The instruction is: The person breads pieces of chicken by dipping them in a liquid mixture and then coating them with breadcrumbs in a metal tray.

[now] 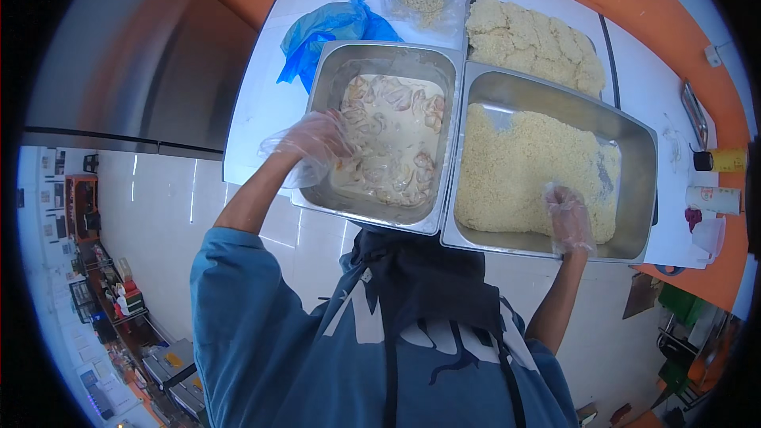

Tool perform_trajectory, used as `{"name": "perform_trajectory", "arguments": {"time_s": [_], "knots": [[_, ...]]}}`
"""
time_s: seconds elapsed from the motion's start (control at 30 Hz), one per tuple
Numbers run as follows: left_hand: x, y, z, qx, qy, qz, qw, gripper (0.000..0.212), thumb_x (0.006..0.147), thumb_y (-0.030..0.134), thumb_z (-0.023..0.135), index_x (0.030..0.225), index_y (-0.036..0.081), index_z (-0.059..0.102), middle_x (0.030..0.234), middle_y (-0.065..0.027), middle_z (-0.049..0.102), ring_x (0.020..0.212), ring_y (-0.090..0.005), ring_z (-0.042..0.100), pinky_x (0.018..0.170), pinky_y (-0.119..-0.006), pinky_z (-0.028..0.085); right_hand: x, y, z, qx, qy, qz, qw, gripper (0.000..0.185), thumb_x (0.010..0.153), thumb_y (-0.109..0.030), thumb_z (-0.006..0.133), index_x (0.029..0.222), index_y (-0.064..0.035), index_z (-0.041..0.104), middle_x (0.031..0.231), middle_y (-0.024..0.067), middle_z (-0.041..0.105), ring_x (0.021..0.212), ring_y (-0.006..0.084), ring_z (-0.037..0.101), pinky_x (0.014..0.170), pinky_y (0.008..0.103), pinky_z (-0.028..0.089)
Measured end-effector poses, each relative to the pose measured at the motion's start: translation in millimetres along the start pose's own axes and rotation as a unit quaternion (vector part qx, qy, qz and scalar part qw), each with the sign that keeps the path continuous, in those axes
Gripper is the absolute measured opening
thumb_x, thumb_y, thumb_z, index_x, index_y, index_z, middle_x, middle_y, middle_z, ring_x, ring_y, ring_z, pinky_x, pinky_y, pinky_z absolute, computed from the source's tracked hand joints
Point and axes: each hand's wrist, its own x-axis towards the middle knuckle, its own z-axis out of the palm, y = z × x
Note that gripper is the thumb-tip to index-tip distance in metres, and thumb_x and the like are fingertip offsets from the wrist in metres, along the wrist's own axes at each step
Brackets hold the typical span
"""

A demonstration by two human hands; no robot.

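My left hand [324, 139], in a loose clear plastic glove, reaches over the left rim of a deep steel pan [389, 53]. Its fingertips are at the pale batter [389, 131], close to pieces of raw meat [395, 95], probably chicken; whether they grip a piece is hidden. To the right stands a wider steel pan [633, 190] with a bed of pale yellow crumbs [511, 172]. Over the near right part of those crumbs is my right hand [569, 220], also gloved, with its fingers curled down. What lies under these fingers cannot be seen.
Crumb-coated pieces [532, 41] fill a tray behind the right pan. A blue plastic bag [339, 30] and a clear bag of crumbs [422, 0] lie at the back of the white table [255, 119]. A yellow bottle [728, 160] and a white cylinder [713, 199] are far right.
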Motion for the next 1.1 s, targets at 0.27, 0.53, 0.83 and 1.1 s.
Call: {"name": "perform_trajectory", "arguments": {"time_s": [0.27, 0.53, 0.83, 1.1], "knots": [[-12, 34, -39, -0.013, -0.069, -0.026, 0.997, 0.025, 0.077, 0.03, 0.065, 0.086, 0.008, 0.074, 0.088, -0.0102, 0.07, 0.099, -0.0273, 0.061, 0.088, -0.036, 0.047, 2, 7, 8, -0.014, 0.013, 0.0, 1.0, 0.037, 0.093, -0.034, 0.053, 0.107, -0.0023, 0.064, 0.103, 0.0232, 0.064, 0.096, 0.0395, 0.061, 0.083, 0.0432, 0.046], [4, -23, 93, 0.205, 0.004, 0.034, 0.978, 0.025, 0.077, 0.018, 0.062, 0.09, -0.003, 0.067, 0.084, -0.0139, 0.07, 0.081, -0.0286, 0.068, 0.07, -0.035, 0.054, 3, 8, 9, 0.061, 0.027, 0.009, 0.998, 0.035, 0.092, -0.031, 0.056, 0.108, 0.0, 0.064, 0.095, 0.0207, 0.066, 0.088, 0.031, 0.063, 0.079, 0.0383, 0.047], [6, 13, 90, 0.226, -0.067, 0.016, 0.972, 0.022, 0.081, 0.013, 0.055, 0.093, -0.004, 0.063, 0.08, -0.0169, 0.065, 0.079, -0.0289, 0.066, 0.072, -0.037, 0.053, 0, -13, -7, 0.078, -0.004, 0.043, 0.996, 0.037, 0.093, -0.033, 0.054, 0.106, -0.0006, 0.065, 0.099, 0.0235, 0.066, 0.092, 0.0357, 0.064, 0.081, 0.0411, 0.047], [2, -38, 120, 0.095, 0.037, 0.086, 0.991, 0.028, 0.078, 0.02, 0.058, 0.096, -0.001, 0.065, 0.09, -0.0193, 0.067, 0.082, -0.0313, 0.066, 0.072, -0.04, 0.052, -1, -8, -5, 0.069, 0.001, 0.023, 0.997, 0.034, 0.094, -0.029, 0.053, 0.111, -0.0017, 0.063, 0.1, 0.0234, 0.065, 0.094, 0.0385, 0.063, 0.079, 0.0409, 0.047]]}}
